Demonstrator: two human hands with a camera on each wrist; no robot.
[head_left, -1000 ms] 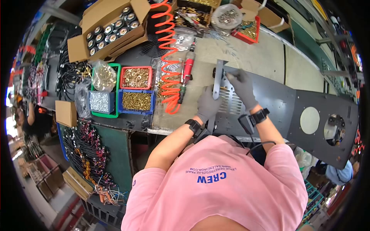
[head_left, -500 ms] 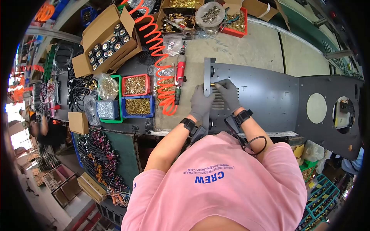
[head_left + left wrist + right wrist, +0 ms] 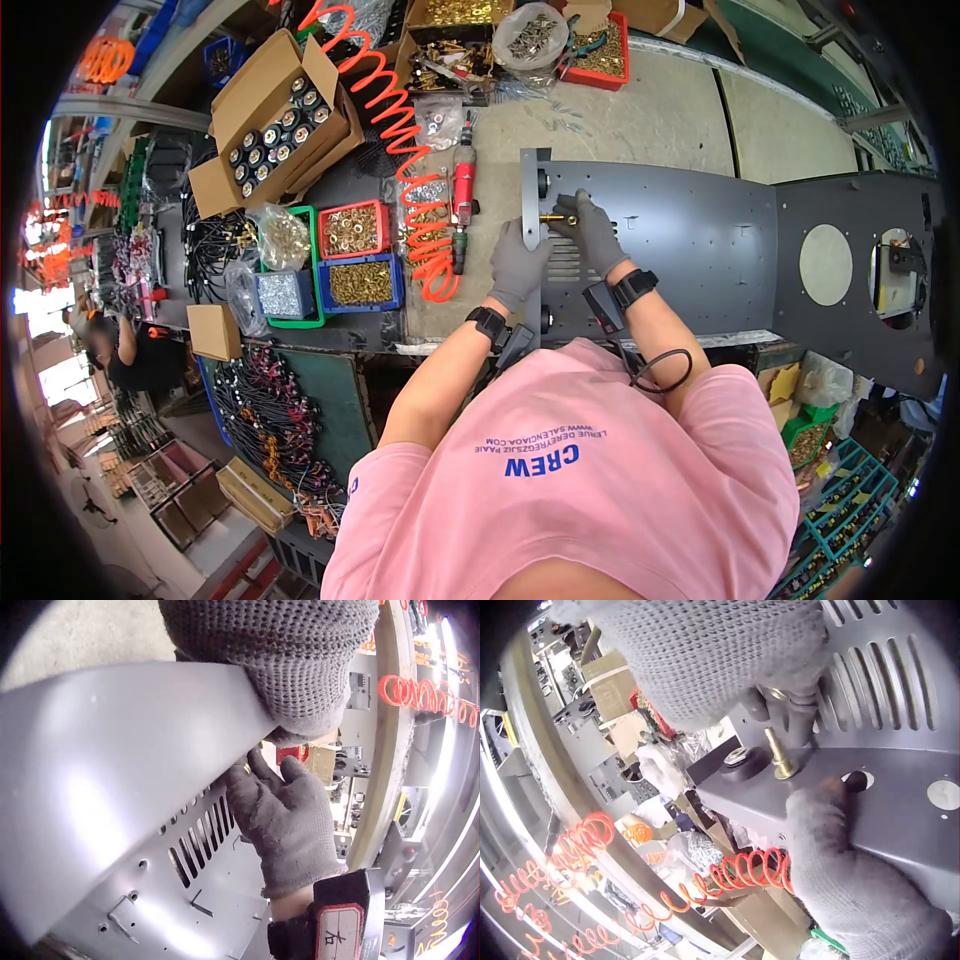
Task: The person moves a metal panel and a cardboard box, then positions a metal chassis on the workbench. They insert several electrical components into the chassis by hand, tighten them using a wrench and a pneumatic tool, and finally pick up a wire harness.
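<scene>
A dark grey metal panel (image 3: 690, 250) with slots lies on the bench, its upright flange (image 3: 530, 190) standing between my hands. My gloved left hand (image 3: 518, 265) grips that flange from the left, a fingertip beside a round hole, as the right wrist view shows. From the flange a stepped brass fitting (image 3: 781, 757) sticks out, near a black round part (image 3: 739, 761). On the flange's inner side, my gloved right hand (image 3: 598, 238) has its fingers curled close behind the fitting. Between them a small brass part (image 3: 778, 694) shows, mostly hidden by the glove.
Left of the panel lies a red power driver (image 3: 464, 185) beside a coiled orange hose (image 3: 405, 145). Farther left are a red bin of washers (image 3: 352, 228), a blue bin of brass parts (image 3: 360, 282) and an open carton (image 3: 240, 110). A red tray (image 3: 605, 60) stands at the back.
My right hand has come down and leftward to the flange from a raised position, then drawn slightly back, baring more of the brass fitting. My left hand keeps its grip on the flange.
</scene>
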